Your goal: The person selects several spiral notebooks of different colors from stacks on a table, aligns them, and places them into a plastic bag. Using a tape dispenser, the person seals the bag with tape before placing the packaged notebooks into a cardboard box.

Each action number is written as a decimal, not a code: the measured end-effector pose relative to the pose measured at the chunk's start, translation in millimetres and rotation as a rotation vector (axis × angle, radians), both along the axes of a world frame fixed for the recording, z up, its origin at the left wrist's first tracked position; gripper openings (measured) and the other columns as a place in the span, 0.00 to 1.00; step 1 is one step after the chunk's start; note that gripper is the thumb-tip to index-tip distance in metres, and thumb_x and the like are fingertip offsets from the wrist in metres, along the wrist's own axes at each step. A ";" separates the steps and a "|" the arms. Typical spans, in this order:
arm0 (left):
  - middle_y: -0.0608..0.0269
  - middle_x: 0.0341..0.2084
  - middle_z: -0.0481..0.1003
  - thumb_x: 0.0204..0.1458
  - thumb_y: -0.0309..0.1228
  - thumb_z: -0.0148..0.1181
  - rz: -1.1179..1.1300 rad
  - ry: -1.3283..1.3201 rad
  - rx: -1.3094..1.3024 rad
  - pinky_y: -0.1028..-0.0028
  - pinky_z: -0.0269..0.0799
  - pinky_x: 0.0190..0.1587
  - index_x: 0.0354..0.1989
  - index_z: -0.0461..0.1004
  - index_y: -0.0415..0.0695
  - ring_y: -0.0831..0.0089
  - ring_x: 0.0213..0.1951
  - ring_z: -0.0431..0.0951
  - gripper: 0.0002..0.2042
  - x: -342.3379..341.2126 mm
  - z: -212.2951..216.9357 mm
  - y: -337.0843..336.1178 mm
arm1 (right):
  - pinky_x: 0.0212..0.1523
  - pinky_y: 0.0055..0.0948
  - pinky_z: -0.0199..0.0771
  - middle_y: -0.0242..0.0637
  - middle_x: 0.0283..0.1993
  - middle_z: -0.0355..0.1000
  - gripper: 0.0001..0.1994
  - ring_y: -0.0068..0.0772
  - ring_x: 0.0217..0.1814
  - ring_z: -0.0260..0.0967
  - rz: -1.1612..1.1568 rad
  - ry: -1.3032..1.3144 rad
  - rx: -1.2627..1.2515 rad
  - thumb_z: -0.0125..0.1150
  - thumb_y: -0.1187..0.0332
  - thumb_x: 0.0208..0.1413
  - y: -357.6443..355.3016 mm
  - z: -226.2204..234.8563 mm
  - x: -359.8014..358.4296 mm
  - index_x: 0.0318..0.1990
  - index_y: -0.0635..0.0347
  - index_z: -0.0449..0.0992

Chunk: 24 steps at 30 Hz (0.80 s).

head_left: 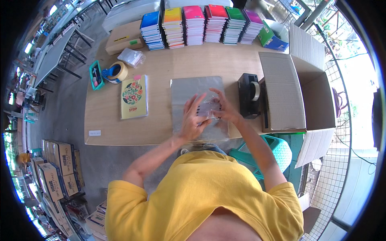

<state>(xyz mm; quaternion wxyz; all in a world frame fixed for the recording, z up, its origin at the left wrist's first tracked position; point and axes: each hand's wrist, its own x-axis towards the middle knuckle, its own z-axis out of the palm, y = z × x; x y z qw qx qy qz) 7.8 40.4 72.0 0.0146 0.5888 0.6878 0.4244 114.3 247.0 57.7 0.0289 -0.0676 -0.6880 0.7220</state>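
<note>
Clear plastic pkt [208, 108] held btwn L hand [193, 119] & R hand [226, 108], I see remotely, over grey sheet [182, 90] on tbl [159, 130].

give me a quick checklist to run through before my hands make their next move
1. Both hands at the clear plastic: ok, left hand and right hand both meet it.
2. Plastic sealed: cannot tell, fingers and glare hide its edges.
3. Grey sheet under the work: ok, it lies flat below the hands.
4. Tape dispenser close by: ok, just right of the sheet.
5. Floral notebook out of the way: ok, apart from the sheet, on its left.
6. Carton closed: not ok, its flaps stand open.
</note>
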 end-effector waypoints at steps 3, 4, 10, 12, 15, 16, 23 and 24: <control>0.48 0.69 0.52 0.40 0.44 0.74 0.246 -0.316 0.094 0.49 0.47 0.67 0.43 0.81 0.58 0.44 0.69 0.51 0.19 18.5 10.0 -22.8 | 0.57 0.34 0.66 0.40 0.52 0.68 0.54 0.34 0.55 0.65 -0.017 -0.001 -0.002 0.75 0.70 0.43 -9.9 15.9 0.0 0.74 0.45 0.42; 0.48 0.68 0.52 0.41 0.44 0.74 0.345 -0.426 0.110 0.49 0.47 0.67 0.41 0.82 0.57 0.44 0.69 0.51 0.18 20.6 18.0 -32.2 | 0.56 0.33 0.67 0.40 0.51 0.68 0.55 0.33 0.54 0.65 -0.014 -0.025 -0.015 0.75 0.70 0.44 -12.6 20.1 -0.3 0.75 0.45 0.41; 0.47 0.66 0.54 0.43 0.42 0.73 0.081 0.078 -0.102 0.48 0.46 0.67 0.35 0.82 0.51 0.46 0.68 0.53 0.13 -7.7 30.6 -11.0 | 0.54 0.30 0.67 0.40 0.50 0.69 0.52 0.31 0.53 0.66 0.043 -0.019 -0.075 0.73 0.70 0.47 -12.5 22.2 -1.5 0.75 0.45 0.41; 0.47 0.65 0.55 0.43 0.41 0.72 0.079 -0.015 -0.063 0.49 0.47 0.67 0.33 0.81 0.50 0.47 0.67 0.54 0.12 -8.6 20.9 -5.4 | 0.55 0.30 0.67 0.39 0.50 0.69 0.52 0.30 0.53 0.66 0.049 -0.021 -0.108 0.72 0.71 0.47 -12.6 20.2 -2.3 0.74 0.47 0.41; 0.46 0.63 0.58 0.44 0.39 0.72 0.095 -0.124 0.003 0.54 0.54 0.64 0.29 0.80 0.48 0.48 0.65 0.57 0.10 -2.2 13.7 4.5 | 0.55 0.29 0.67 0.38 0.52 0.68 0.49 0.28 0.53 0.67 -0.056 0.020 -0.278 0.71 0.74 0.47 -7.8 6.3 0.9 0.74 0.52 0.43; 0.45 0.63 0.60 0.45 0.38 0.72 0.112 -0.153 0.023 0.57 0.57 0.63 0.27 0.79 0.47 0.48 0.64 0.59 0.10 -0.4 11.6 5.5 | 0.54 0.28 0.68 0.38 0.52 0.68 0.48 0.27 0.53 0.67 -0.139 0.083 -0.420 0.71 0.74 0.48 -8.3 3.4 -0.3 0.73 0.54 0.45; 0.50 0.46 0.73 0.41 0.25 0.72 0.076 -0.611 -0.037 0.68 0.72 0.47 0.37 0.70 0.42 0.62 0.46 0.74 0.17 7.3 9.0 13.3 | 0.50 0.30 0.72 0.32 0.40 0.75 0.12 0.33 0.49 0.70 -0.324 -0.016 -0.109 0.68 0.76 0.50 -19.2 26.4 -2.9 0.43 0.61 0.80; 0.53 0.45 0.73 0.39 0.24 0.72 0.083 -0.736 0.018 0.69 0.72 0.47 0.42 0.67 0.43 0.65 0.45 0.74 0.22 8.1 5.9 15.9 | 0.49 0.30 0.72 0.32 0.37 0.75 0.09 0.33 0.49 0.71 -0.336 0.000 0.041 0.68 0.77 0.49 -19.9 31.6 -0.2 0.40 0.60 0.80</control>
